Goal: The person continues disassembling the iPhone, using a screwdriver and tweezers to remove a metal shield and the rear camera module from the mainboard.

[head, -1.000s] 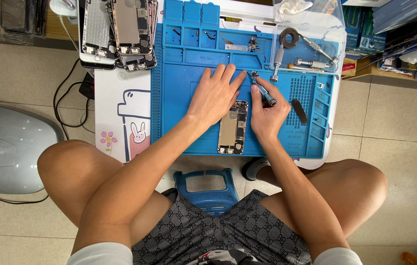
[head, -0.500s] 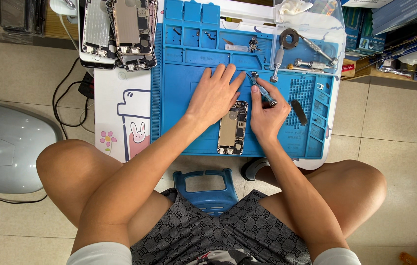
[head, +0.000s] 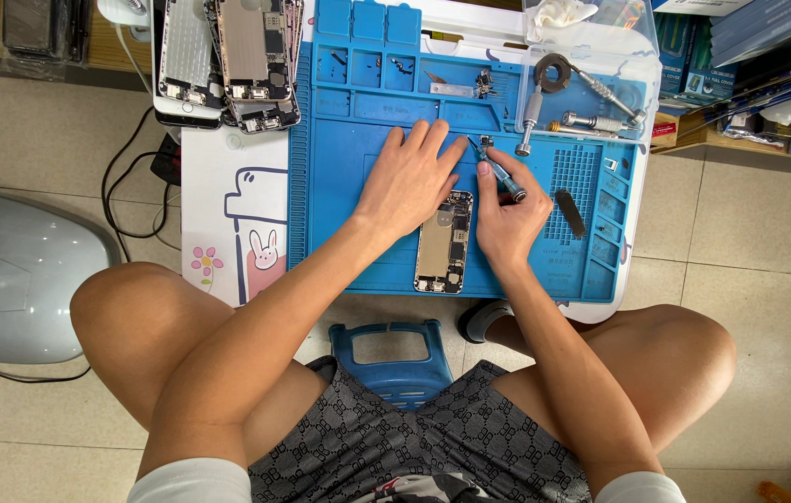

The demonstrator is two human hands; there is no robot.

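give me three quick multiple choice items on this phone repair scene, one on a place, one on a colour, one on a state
1. Where does the opened phone lie?
A. on the floor tiles
B. on the work mat
C. on the person's knee

2. What colour is the work mat?
A. blue
B. red
C. black

3. What is the right hand doing?
A. lying flat and empty
B. holding a roll of tape
C. gripping a small screwdriver

Answers:
1. B, the phone rests on the mat between the two hands.
2. A, the mat and its moulded trays are blue all over.
3. C, the fingers close round the small screwdriver, its tip angled toward the top of the phone, while the left hand lies spread flat on the mat by the phone's upper end.
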